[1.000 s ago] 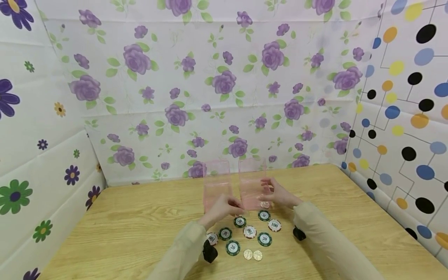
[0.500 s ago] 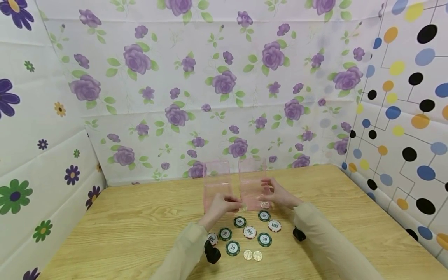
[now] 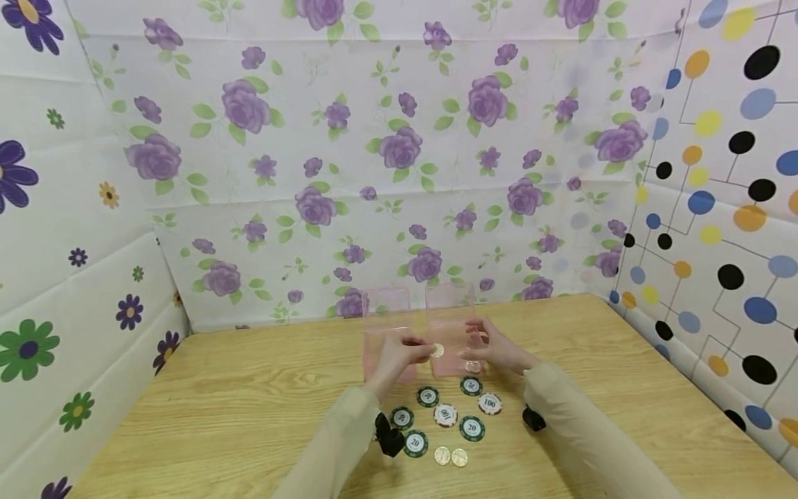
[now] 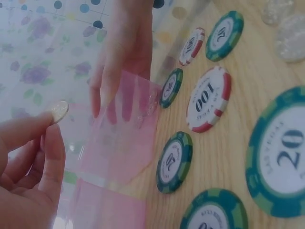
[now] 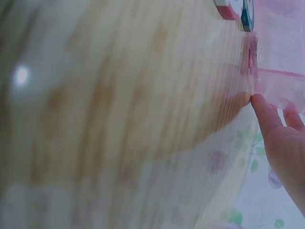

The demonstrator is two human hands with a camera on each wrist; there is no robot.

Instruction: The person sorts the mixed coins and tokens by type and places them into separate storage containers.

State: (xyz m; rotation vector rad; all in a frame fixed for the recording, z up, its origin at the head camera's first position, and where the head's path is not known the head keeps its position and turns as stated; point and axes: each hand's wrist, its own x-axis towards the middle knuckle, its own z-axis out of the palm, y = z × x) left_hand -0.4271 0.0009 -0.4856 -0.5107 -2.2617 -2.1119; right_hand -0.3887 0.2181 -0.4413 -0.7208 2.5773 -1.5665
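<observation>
Pinching coin (image 4: pixel 60 111): left hand (image 3: pixel 399 357) | touching pink box (image 3: pixel 447 366), loosely spread: right hand (image 3: pixel 501 348)

The worktop (image 3: pixel 262 374) was faced in pale yellow-brown wood grain, and in the right wrist view a bright glint (image 5: pixel 21 76) was thrown back by its surface. Its far edge was backed by a white back cloth (image 3: pixel 374 73) on which purple roses (image 3: pixel 401 147) and green leaves (image 3: pixel 201 130) were printed; horizontal creases were shown across it. The left side cloth (image 3: pixel 75 201) was patterned with purple, green and orange flowers (image 3: pixel 26 350). The right side cloth (image 3: pixel 717 208) was covered with black, blue, yellow and orange dots (image 3: pixel 730 276), some joined by thin lines (image 3: pixel 787 102).
</observation>
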